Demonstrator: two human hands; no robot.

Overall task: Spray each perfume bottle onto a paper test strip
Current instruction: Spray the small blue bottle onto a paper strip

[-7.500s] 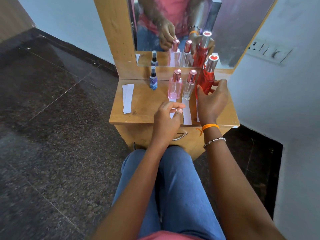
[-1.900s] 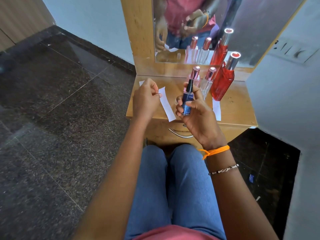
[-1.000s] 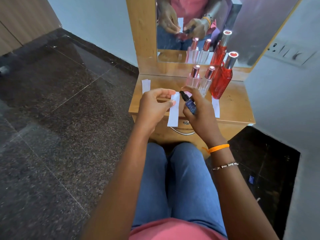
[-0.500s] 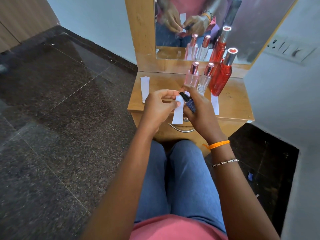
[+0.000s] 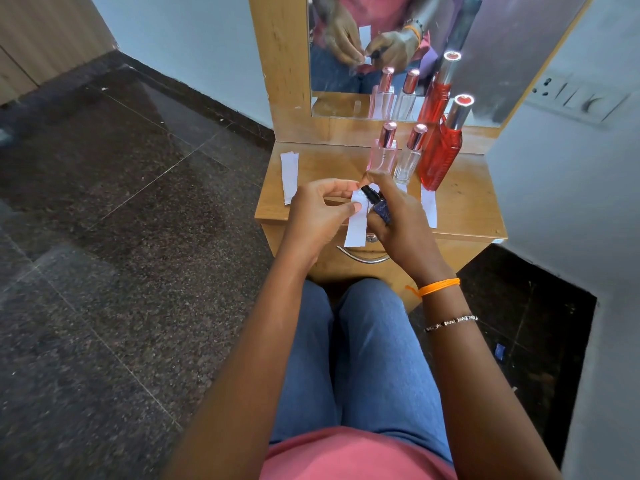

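Note:
My left hand [image 5: 317, 213] pinches the top of a white paper test strip [image 5: 356, 226], which hangs down over the table's front edge. My right hand [image 5: 398, 220] grips a small dark blue spray bottle [image 5: 379, 206], tilted left, its black nozzle right against the strip and my forefinger on top. On the wooden table [image 5: 464, 202] behind stand a pink bottle [image 5: 382, 154], a clear bottle [image 5: 410, 155] and a tall red bottle [image 5: 441, 150]. A used strip [image 5: 429, 207] lies in front of the red bottle.
Spare strips [image 5: 289, 176] lie at the table's left edge. A mirror [image 5: 346, 46] rises behind the bottles. A metal drawer handle [image 5: 362, 257] sits under the tabletop. A wall with a switch panel [image 5: 571, 98] is close on the right; dark stone floor lies to the left.
Since 1.9 s ago my hands came together: the strip swung to hang vertically and the blue bottle tilted until its nozzle met the strip. In the last half second, hardly anything moved.

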